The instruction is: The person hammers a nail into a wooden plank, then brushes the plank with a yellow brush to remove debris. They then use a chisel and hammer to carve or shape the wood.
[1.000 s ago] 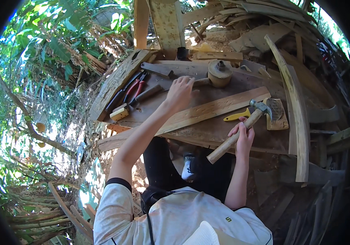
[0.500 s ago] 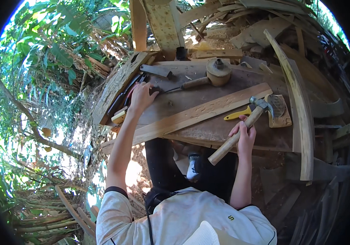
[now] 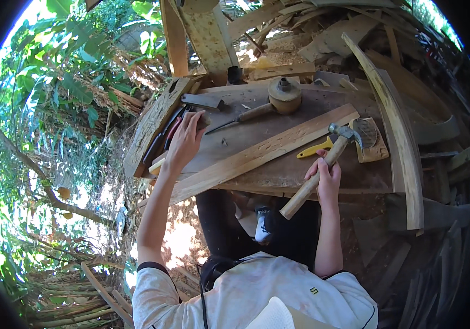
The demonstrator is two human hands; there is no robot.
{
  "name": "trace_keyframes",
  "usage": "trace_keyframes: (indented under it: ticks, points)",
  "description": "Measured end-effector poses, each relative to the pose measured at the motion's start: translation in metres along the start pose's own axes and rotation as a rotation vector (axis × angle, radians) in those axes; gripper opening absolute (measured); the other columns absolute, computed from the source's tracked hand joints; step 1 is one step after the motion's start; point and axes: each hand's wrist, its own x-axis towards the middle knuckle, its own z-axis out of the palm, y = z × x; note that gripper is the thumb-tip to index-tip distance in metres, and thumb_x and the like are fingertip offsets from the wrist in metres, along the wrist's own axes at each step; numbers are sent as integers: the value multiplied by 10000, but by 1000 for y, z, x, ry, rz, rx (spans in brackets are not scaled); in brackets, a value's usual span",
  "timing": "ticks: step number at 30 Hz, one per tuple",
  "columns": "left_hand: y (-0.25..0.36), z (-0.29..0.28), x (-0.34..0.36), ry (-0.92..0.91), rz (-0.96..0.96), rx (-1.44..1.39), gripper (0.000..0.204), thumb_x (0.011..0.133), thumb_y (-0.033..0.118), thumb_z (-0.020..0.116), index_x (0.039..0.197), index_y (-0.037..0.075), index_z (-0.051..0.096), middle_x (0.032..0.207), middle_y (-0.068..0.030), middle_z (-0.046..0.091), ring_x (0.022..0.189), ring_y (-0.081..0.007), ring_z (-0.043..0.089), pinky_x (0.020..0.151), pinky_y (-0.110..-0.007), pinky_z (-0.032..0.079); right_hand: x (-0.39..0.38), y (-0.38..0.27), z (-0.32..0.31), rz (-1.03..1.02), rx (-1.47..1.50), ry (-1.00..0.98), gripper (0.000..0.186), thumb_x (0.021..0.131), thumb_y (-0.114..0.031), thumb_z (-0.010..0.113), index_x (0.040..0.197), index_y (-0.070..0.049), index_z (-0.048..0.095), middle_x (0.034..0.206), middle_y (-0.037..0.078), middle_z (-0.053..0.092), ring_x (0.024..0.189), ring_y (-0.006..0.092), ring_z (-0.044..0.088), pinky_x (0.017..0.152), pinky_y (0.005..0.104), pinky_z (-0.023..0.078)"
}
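In my right hand (image 3: 327,176) is a claw hammer (image 3: 313,189), gripped midway along its wooden handle, with the metal head up and over the table. My left hand (image 3: 184,141) is at the table's left side, its fingers closed around a small brownish block (image 3: 204,119), partly hidden by the fingers. Beside that hand lie tools with dark and red handles (image 3: 163,131) and a grey metal bar (image 3: 202,102). A long wooden strip (image 3: 273,147) with shallow notches lies slantwise across the table between my hands.
On the table (image 3: 246,127) are a round wooden pot-shaped tool (image 3: 284,97), a pointed tool with a wooden handle (image 3: 257,112), a yellow-handled tool (image 3: 314,149) and a wooden block with a dark pad (image 3: 371,141). A curved pole (image 3: 397,120) leans at the right; scrap boards pile behind.
My left hand has closed its fingers on the small brownish block and raised it slightly. The right hand keeps its grip on the hammer. The whole view has shifted a little.
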Motion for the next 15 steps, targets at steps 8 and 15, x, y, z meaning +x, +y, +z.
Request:
trace_keyframes:
  ticks: [8, 15]
  points:
    - [52, -18, -24, 175, 195, -222, 451, 888, -33, 745, 1297, 6, 560, 1257, -183, 689, 1165, -355, 681, 962, -405, 551, -2, -4, 4, 7, 7, 5, 302, 1051, -155, 523, 1280, 42, 514, 710, 45, 540, 610, 147, 574, 630, 294, 510]
    - [67, -14, -34, 60, 325, -71, 509, 755, -64, 782, 1243, 4, 652, 1202, -153, 717, 1081, -340, 710, 905, -415, 579, -3, -5, 3, -6, 3, -8, 295, 1064, -153, 500, 1281, 45, 518, 699, 42, 558, 606, 151, 601, 648, 295, 517]
